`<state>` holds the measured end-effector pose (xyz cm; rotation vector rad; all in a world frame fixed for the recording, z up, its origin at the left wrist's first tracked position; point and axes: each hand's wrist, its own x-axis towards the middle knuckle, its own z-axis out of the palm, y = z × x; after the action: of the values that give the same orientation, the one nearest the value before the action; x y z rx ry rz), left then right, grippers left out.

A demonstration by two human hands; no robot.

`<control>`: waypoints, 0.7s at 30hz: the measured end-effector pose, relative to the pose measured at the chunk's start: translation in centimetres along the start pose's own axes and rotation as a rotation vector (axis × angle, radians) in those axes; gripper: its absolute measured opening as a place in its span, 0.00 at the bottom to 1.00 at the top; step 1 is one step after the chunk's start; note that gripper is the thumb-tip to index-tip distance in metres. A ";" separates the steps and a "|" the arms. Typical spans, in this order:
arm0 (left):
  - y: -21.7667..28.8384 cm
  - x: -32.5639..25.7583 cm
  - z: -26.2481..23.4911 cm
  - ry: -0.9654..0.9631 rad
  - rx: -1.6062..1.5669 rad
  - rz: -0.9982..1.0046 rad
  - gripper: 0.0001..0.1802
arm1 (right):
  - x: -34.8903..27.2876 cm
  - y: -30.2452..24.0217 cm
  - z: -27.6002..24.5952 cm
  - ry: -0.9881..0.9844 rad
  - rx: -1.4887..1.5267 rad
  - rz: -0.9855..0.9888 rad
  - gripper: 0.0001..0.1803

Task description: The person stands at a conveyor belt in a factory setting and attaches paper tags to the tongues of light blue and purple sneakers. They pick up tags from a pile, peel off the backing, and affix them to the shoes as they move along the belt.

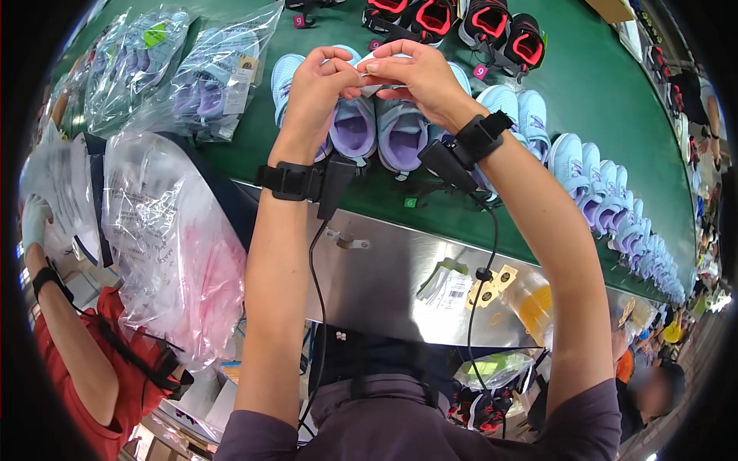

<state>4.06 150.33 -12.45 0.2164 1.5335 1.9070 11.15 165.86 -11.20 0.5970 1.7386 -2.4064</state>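
Note:
My left hand [321, 86] and my right hand [423, 77] meet above a row of light blue shoes. Both are closed in a pinch, fingertips almost touching, on a small white piece [369, 90] that looks like paper or a tag; my fingers cover much of it. Directly beneath are a light blue shoe with lavender lining [354, 129] and another such shoe [403, 140], their heels toward me. Each wrist wears a black strap with a small cabled box.
More light blue shoes [567, 163] line the green table [477, 223] to the right. Black-and-red shoes [492, 32] stand behind. Bagged shoes [207, 88] and clear plastic bags [165, 230] lie left. A metal ledge [384, 296] bears labels [446, 288]. A co-worker's arm [77, 338] shows at left.

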 end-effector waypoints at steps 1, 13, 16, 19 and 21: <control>0.0 0.0 0.0 0.001 0.004 0.003 0.18 | 0.0 0.0 0.0 -0.011 -0.009 -0.007 0.14; 0.4 -1.1 1.5 0.084 0.344 0.142 0.22 | -2.3 -2.3 0.4 0.094 -0.345 -0.188 0.10; 0.1 -6.1 7.3 0.161 0.781 0.417 0.16 | -9.3 -4.7 -1.7 0.201 -1.105 -0.433 0.09; -0.4 -14.5 9.9 -0.018 0.785 0.105 0.12 | -23.5 -8.1 -0.9 0.135 -1.070 -0.114 0.12; -3.6 -19.4 12.0 -0.283 0.958 0.020 0.20 | -31.1 -6.5 -1.2 0.238 -1.042 0.122 0.10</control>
<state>26.40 148.84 -6.93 0.8684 2.1076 0.9523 37.89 164.92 6.02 0.7684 2.5628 -1.0804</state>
